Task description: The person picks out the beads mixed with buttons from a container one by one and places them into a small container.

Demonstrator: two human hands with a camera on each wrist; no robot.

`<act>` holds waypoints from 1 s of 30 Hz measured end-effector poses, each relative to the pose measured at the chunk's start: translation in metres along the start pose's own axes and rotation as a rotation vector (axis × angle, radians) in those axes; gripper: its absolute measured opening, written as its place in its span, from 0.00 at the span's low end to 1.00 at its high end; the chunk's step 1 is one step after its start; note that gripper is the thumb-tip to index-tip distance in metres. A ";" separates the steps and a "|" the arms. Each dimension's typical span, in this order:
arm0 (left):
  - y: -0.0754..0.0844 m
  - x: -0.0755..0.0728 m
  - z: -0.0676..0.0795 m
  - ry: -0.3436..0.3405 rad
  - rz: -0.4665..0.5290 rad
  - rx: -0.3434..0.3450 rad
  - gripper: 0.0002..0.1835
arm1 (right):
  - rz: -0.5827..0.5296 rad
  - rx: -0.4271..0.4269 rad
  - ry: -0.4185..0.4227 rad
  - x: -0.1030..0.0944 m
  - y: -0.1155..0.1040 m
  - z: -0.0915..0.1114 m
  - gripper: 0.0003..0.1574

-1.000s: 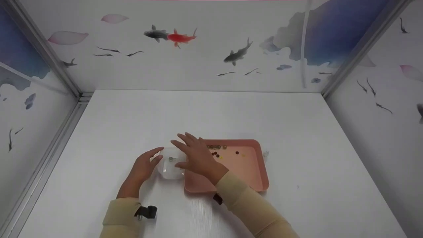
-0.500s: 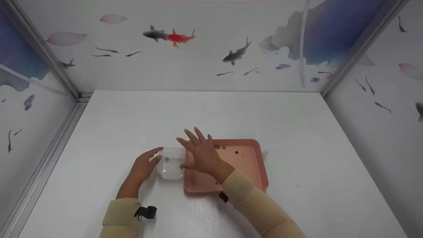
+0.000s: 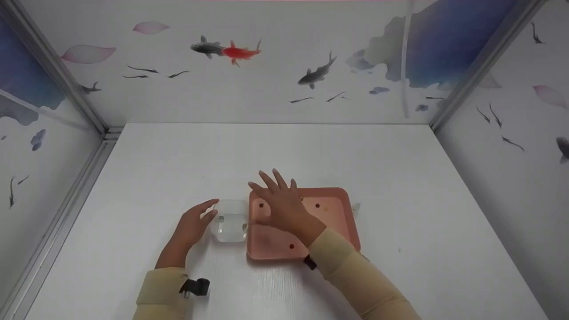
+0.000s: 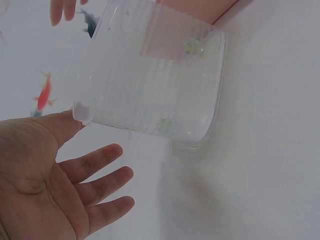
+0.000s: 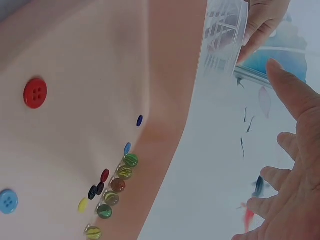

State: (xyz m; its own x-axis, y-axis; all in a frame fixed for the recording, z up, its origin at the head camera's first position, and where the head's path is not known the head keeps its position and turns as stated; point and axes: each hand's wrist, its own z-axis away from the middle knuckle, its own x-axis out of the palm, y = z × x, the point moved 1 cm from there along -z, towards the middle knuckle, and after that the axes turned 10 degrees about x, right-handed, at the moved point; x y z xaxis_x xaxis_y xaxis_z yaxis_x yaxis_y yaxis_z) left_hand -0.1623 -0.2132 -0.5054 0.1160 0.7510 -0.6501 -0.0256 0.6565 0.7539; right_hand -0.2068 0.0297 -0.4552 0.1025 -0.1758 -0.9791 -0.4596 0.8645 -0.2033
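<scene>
A clear plastic box (image 3: 231, 229) stands against the left side of a pink tray (image 3: 351, 222). At its left back corner the thumb and a finger of my left hand (image 3: 194, 224) hold it; the other fingers reach out loosely below in the left wrist view. Two marbles lie inside, one marble (image 3: 221, 219) towards the left and another marble (image 3: 244, 226) at the right wall. My right hand (image 3: 284, 206) hovers over the tray's left part, fingers spread and holding nothing. A row of glass marbles (image 5: 118, 185) lines the tray wall in the right wrist view.
Several buttons lie scattered in the tray, among them a red button (image 5: 35, 92), a light blue button (image 5: 8, 201) and a yellow button (image 5: 82, 205). A small clear object (image 3: 356, 207) sits by the tray's right rim. Fish-patterned walls enclose the white table (image 3: 275, 151).
My right hand has drawn right, from over the box to over the tray, spreading its fingers. One marble has rolled left in the box; a second now shows there. The left hand stays put.
</scene>
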 end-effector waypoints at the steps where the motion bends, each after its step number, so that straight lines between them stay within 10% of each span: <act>1: 0.000 0.000 0.000 -0.001 -0.003 -0.001 0.25 | -0.007 0.001 -0.001 -0.001 0.001 0.000 0.55; 30: 0.000 0.001 0.000 0.002 0.013 -0.006 0.24 | -0.103 0.033 0.110 -0.012 0.044 0.007 0.54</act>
State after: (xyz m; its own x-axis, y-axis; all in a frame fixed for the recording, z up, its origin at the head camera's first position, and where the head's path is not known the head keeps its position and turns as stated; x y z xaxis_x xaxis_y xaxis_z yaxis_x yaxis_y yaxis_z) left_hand -0.1618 -0.2126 -0.5061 0.1135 0.7596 -0.6404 -0.0326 0.6471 0.7617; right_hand -0.2220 0.0726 -0.4523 0.0491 -0.3133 -0.9484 -0.4227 0.8538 -0.3040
